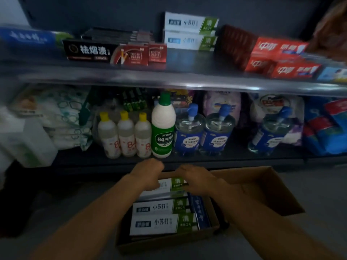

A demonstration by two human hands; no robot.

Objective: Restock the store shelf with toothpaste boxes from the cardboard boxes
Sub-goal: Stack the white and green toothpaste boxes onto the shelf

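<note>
Dim store shelving rises behind an open brown cardboard box (262,186) on the floor. At its far edge both hands clasp one white-and-green toothpaste box (170,184): left hand (148,173) curled over one end, right hand (195,178) over the other (fingertips hidden, so probably gripping). Lifted crookedly, it could snag the matching boxes (161,214) beneath or slip free.

The toothpaste boxes (155,223) in the brown cardboard box (262,186) are white with green ends; a dark blue box (200,209) lies beside them. On the grey shelf (169,76) sit a black box (88,51) with white lettering, small red boxes (146,54), white-and-green boxes (190,31) and red boxes (281,59). Below stand white bottles with yellow caps (125,136), a green-labelled white bottle (163,128) and clear blue-labelled jugs (202,132).
</note>
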